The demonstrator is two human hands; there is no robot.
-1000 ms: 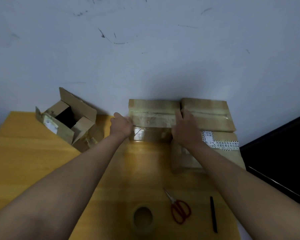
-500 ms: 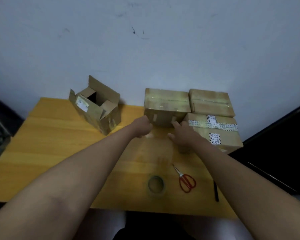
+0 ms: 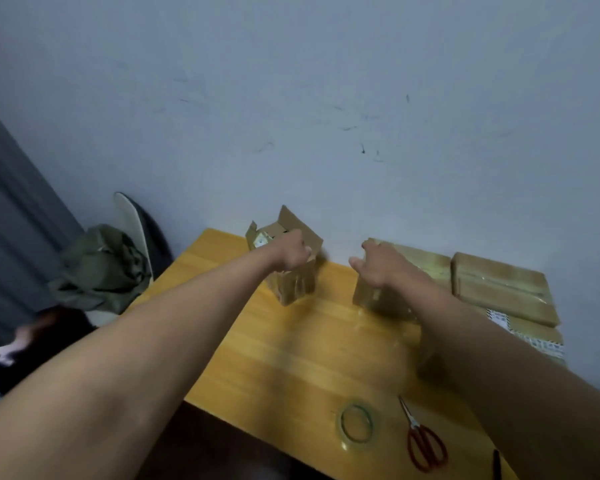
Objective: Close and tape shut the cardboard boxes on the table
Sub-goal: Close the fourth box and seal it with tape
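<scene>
An open cardboard box (image 3: 297, 289) with raised flaps stands at the back left of the yellow table (image 3: 291, 348). My left hand (image 3: 291, 252) is at its top, fingers curled on the near rim. My right hand (image 3: 378, 265) hovers to the right of that box with thumb spread and fingers relaxed, holding nothing, above the near corner of a taped-shut box (image 3: 426, 265). Two more closed boxes lie further right: a taped one (image 3: 499, 289) on top of a labelled one (image 3: 534, 337).
A roll of clear tape (image 3: 357, 424), red-handled scissors (image 3: 423, 441) and a black pen (image 3: 496, 465) lie near the table's front edge. Left of the table, a green cloth bundle (image 3: 101, 268) sits on a chair. A grey wall stands right behind the boxes.
Both hands came off the taped box and moved left. My left hand now has hold of the open box, and the view has swung left and upward.
</scene>
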